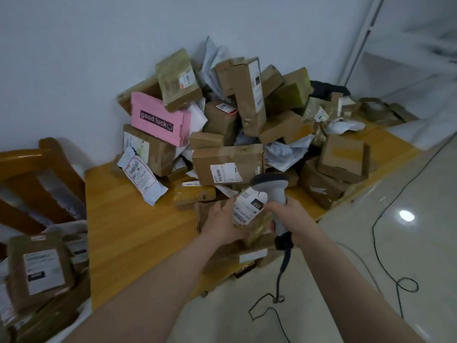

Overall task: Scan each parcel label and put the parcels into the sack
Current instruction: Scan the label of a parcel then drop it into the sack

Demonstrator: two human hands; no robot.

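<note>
**Scanning a small parcel at the desk's edge**

The left hand (222, 224) holds a small brown parcel (257, 231) from the side, fingers wrapped behind it, with its white label (249, 206) turned upward. The right hand (294, 219) grips the handle of the scanner (270, 183), whose head sits just above and almost touching the label's far end.

For a clean read the label probably needs to lie flatter. It curves over the parcel, so the barcode near its lower end may bend away from the beam. Drawing the scanner back a little and tilting the parcel so the barcode faces the head squarely should help. The left thumb should be kept off the printed bars.

The sack (74, 225) stands low on the left beside the desk (128, 219), already holding several parcels (42, 271). A wooden chair (37, 169) stands just behind it. The way from hands to sack crosses a bare stretch of desk, so a leftward sweep looks unobstructed.

The large pile (235, 120) leans against the wall behind and looks loosely stacked. Flat parcels under the hands overhang the desk's near edge, and a nudge could tip them to the floor. The scanner's cable (282, 271) hangs down to the tiles and loops there, so a wide swing of the right hand could drag it.
</note>
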